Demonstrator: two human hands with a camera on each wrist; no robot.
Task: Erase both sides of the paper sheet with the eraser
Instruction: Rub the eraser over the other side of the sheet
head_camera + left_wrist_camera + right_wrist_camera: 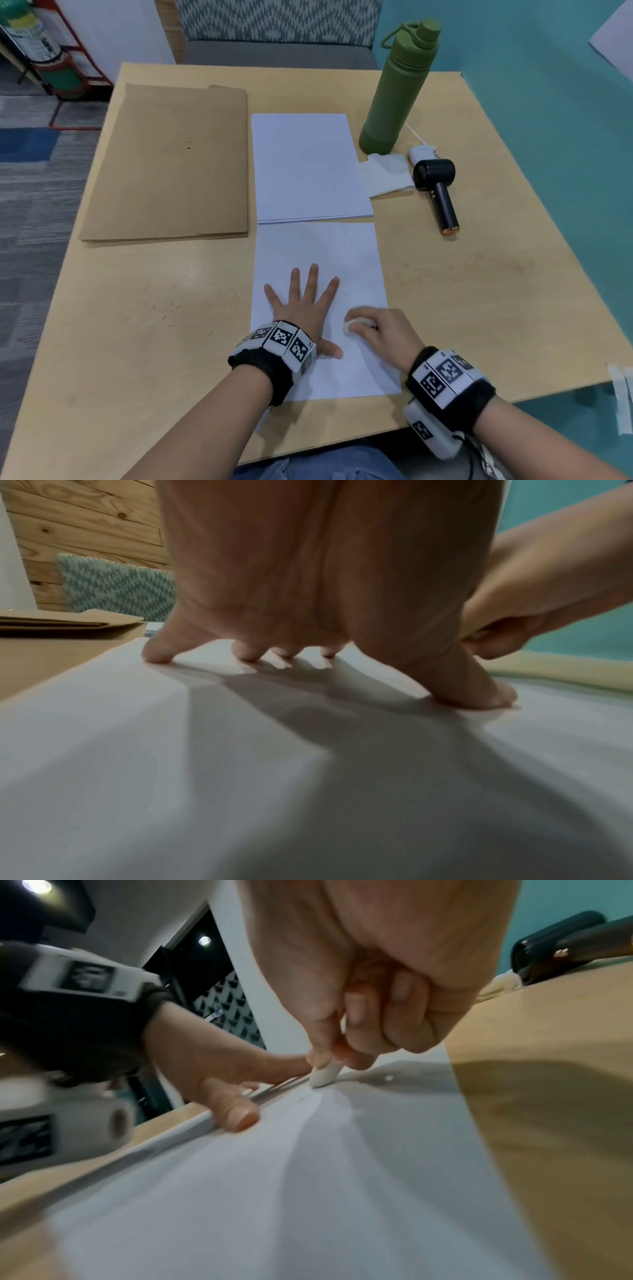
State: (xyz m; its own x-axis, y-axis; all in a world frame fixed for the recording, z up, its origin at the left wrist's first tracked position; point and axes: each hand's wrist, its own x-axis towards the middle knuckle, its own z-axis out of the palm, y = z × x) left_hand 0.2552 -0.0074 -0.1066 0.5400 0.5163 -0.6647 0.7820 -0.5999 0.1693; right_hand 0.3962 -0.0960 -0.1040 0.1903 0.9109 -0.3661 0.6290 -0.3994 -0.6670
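Note:
A white paper sheet (318,253) lies on the wooden table (137,325) in front of me. My left hand (301,305) presses flat on it with fingers spread, and the left wrist view shows the fingertips (156,653) touching the sheet (240,777). My right hand (376,329) pinches a small white eraser (352,323) just right of the left hand. In the right wrist view the eraser (323,1076) has its tip down on the sheet (308,1191), held between thumb and fingers of the right hand (346,1042). The left thumb (236,1112) rests nearby.
A stack of white paper (308,168) lies beyond the sheet, with brown envelopes (171,164) to its left. At the right stand a green bottle (397,89), a tissue (383,174), a small white case (421,152) and a dark handheld fan (438,192).

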